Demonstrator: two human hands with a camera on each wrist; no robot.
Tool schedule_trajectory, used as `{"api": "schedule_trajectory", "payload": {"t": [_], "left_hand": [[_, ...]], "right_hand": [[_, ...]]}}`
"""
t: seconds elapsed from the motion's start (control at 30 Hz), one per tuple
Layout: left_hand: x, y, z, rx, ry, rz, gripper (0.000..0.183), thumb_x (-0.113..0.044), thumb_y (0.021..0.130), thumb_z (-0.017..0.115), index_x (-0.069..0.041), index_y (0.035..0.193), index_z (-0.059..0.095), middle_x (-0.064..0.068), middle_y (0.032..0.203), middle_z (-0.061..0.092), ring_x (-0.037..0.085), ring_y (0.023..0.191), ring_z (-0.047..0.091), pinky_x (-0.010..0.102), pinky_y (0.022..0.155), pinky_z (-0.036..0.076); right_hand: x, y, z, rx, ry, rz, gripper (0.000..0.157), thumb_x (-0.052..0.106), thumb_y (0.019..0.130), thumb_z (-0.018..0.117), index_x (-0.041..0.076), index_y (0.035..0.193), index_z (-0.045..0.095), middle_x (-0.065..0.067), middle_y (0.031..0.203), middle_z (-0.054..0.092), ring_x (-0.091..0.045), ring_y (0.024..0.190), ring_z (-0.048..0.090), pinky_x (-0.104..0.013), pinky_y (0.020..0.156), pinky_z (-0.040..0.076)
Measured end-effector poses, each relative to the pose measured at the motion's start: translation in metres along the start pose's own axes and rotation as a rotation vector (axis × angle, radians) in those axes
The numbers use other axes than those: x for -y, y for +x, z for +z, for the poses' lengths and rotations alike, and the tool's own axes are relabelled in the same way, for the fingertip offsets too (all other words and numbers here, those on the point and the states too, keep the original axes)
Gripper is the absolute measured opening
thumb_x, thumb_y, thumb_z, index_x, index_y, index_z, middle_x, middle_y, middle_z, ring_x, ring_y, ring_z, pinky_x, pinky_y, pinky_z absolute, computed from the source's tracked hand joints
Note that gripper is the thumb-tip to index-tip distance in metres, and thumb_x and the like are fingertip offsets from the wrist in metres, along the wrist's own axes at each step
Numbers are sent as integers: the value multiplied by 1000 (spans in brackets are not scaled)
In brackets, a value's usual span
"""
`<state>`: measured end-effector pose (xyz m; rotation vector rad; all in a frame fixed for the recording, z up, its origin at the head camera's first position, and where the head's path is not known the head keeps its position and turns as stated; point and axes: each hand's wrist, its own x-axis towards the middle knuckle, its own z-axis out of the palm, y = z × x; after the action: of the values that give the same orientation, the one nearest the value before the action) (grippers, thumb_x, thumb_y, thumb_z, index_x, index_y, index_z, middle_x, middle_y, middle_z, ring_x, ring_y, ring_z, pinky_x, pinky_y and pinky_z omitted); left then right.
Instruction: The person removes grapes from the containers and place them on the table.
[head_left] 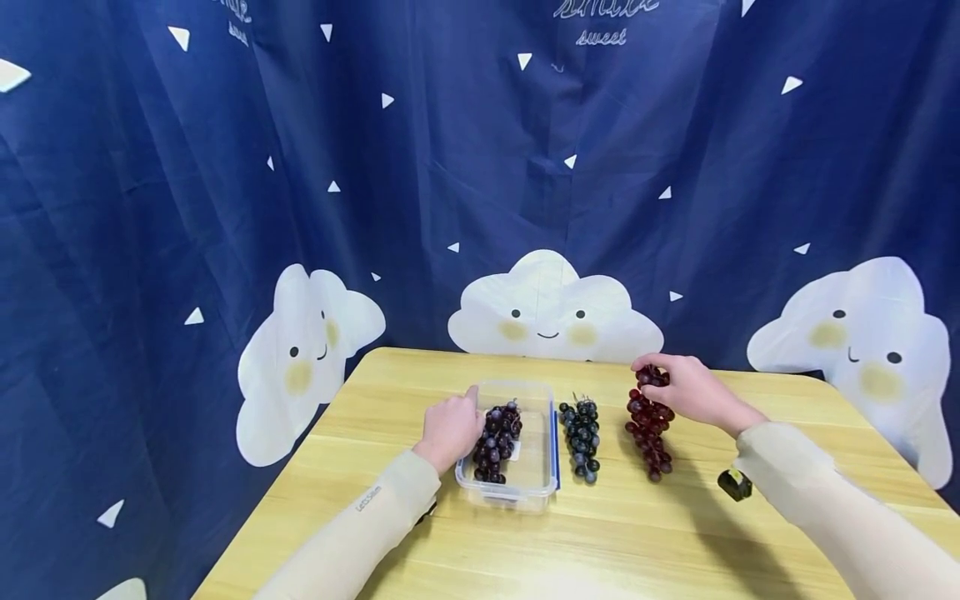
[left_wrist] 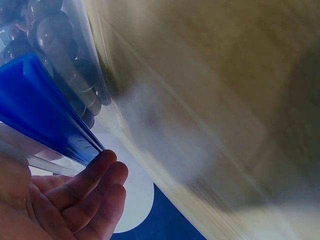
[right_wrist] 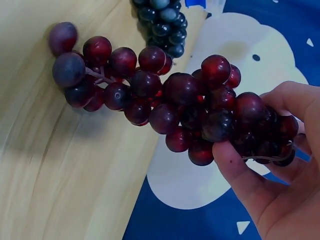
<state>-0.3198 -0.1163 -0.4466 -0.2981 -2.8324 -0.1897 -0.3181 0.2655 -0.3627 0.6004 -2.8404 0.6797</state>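
My right hand (head_left: 693, 389) grips the upper end of a bunch of dark red grapes (head_left: 649, 429), thumb and fingers on either side. In the right wrist view the red bunch (right_wrist: 170, 102) stretches away from the fingers over the wooden table. My left hand (head_left: 452, 427) holds the left rim of a clear plastic container (head_left: 536, 475). Its curled fingers (left_wrist: 102, 170) lie against a blue flap (left_wrist: 40, 107) on the container's side. A dark purple bunch of grapes (head_left: 495, 446) lies inside the container, along its left half.
A bunch of blue-black grapes (head_left: 582, 437) lies on the wooden table (head_left: 615, 533), between the container and the red bunch. Another blue flap (head_left: 556, 450) hangs on the container's right side. Behind the table hangs a navy curtain (head_left: 480, 208) with white clouds.
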Motion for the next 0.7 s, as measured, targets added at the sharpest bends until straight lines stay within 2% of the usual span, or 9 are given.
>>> {"api": "schedule_trajectory", "payload": {"t": [0.1,0.2,0.37,0.6,0.7], "left_hand": [[0,-1,0,2,-15,0,51,-25,96,61,-9,144,54,11,83,71,19,54,56,32,45,43],[1,-1,0,3,-19,1,52,-25,95,60,-8,144,54,11,82,71,18,54,56,32,45,43],[2,-2,1,5,-11,-9,53,-26,96,60,-10,145,53,11,84,72,17,53,54,31,45,42],[0,-1,2,9,-17,-23,52,-26,96,61,-10,145,53,11,83,72,20,54,55,34,46,43],[-1,0,2,12,-13,-22,53,-27,96,61,-10,145,53,11,84,72,20,54,56,34,46,44]], "right_hand": [[-3,6,4,20,10,14,33,12,89,69,10,123,66,-2,78,64,-9,47,33,-29,55,37],[-6,11,8,28,19,22,33,12,89,69,9,123,67,-9,91,70,-11,50,36,-31,58,38],[-10,22,15,28,10,29,31,14,90,69,9,121,68,-16,111,71,-17,68,51,-36,71,43],[-17,35,23,30,25,64,31,15,90,68,7,120,69,-18,115,70,-29,92,61,-47,82,48],[-20,41,27,46,28,79,32,15,90,67,6,121,68,-17,114,70,-31,97,62,-50,85,50]]}}
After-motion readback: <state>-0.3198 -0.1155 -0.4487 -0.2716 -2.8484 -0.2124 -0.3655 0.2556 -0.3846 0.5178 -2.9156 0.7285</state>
